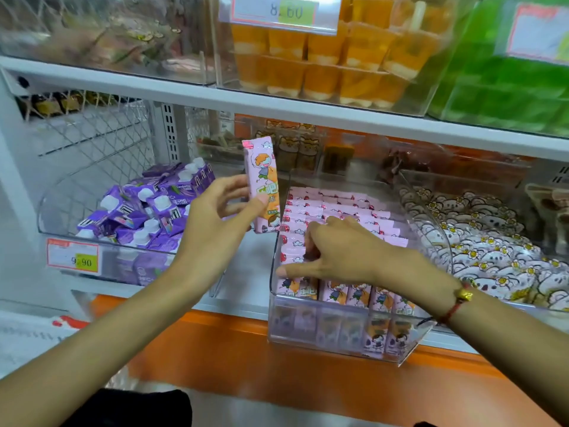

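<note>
Well to the left of the left grip, a price tag (73, 260) on a clear bin (55, 217) ends in .90, its first digit smeared. The bin holds loosely piled purple cartons (147, 208), the lower ones dim behind the plastic. The left hand (215, 217) grips one pink packet (263, 186) upright between thumb and fingers, above the gap between the two containers; its fingertips are hidden behind the wrapper. Just right of and below that grip, the right hand (335, 254) lies in the tray (338, 343) of matching packet rows (354, 211). Its thumb stretches along the front row and its fingertips are sunk among the packets, so I cannot tell whether this grip holds any. Further right, white flower-printed packs (492, 257) run off the frame's edge. Above both grips, orange cups (323, 57) are blurred.
</note>
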A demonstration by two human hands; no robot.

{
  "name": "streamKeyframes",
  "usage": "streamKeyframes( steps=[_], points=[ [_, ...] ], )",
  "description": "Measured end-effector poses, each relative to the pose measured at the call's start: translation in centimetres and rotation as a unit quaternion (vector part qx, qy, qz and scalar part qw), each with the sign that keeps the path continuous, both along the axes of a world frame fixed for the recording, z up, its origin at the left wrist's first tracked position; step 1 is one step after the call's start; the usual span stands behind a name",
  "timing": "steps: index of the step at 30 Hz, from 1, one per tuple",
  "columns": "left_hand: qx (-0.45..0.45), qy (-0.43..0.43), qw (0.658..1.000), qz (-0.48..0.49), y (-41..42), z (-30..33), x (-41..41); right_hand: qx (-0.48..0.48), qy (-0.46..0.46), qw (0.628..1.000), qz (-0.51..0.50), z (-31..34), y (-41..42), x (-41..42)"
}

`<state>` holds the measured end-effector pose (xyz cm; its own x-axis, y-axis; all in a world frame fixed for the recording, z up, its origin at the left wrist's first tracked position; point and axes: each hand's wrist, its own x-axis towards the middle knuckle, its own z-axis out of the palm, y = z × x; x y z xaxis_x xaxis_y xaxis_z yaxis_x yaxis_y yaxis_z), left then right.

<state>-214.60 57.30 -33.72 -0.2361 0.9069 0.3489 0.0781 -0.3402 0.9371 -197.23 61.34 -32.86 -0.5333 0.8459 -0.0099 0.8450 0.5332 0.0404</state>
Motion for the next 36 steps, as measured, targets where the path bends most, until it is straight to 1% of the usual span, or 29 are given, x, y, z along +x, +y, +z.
streamKeyframes(
  steps=[2, 6, 8, 17, 20, 23, 25, 27, 30, 33, 36],
  points=[
    [-0.003, -0.002, 1.000, -0.007, -0.1, 0.1, 0.0, -0.006, -0.064, 0.998, 0.003, -0.7, 0.1, 0.0],
    [-0.001, -0.007, 1.000, -0.023, -0.1, 0.3, 0.1, -0.054, -0.173, 0.983, 0.030, -1.7, 0.7, 0.0],
    [0.004, -0.013, 0.999, -0.032, 0.0, 0.4, 0.2, -0.047, -0.183, 0.981, 0.040, -2.1, 1.0, 0.0],
    [0.009, -0.003, 0.999, -0.036, 0.3, 0.4, 0.1, -0.107, -0.127, 0.985, 0.046, -0.2, 1.7, 0.3],
    [0.007, -0.002, 0.999, -0.035, 0.4, 0.5, 0.1, -0.102, -0.102, 0.989, 0.044, 0.0, 1.4, 0.7],
    [0.010, -0.004, 0.999, -0.035, 0.4, 0.6, 0.1, -0.084, -0.039, 0.995, 0.045, 0.2, 0.8, 1.2],
    [0.033, -0.006, 0.998, -0.043, 0.2, 0.8, 0.1, -0.058, 0.026, 0.997, 0.038, 0.2, 0.5, 1.7],
    [0.070, -0.005, 0.994, -0.079, 0.2, 1.3, 0.2, -0.030, 0.075, 0.996, 0.034, 0.1, -0.1, 2.2],
    [0.095, 0.035, 0.985, -0.139, 0.6, 2.2, 0.6, 0.017, 0.064, 0.997, 0.028, -0.6, -1.1, 2.5],
    [0.066, 0.093, 0.980, -0.164, 1.5, 2.9, 1.5, 0.048, 0.068, 0.996, 0.034, -1.0, -1.9, 2.4],
    [0.044, 0.136, 0.973, -0.180, 2.5, 3.3, 2.1, 0.049, 0.100, 0.993, 0.041, -1.0, -2.4, 2.5]
  ],
)
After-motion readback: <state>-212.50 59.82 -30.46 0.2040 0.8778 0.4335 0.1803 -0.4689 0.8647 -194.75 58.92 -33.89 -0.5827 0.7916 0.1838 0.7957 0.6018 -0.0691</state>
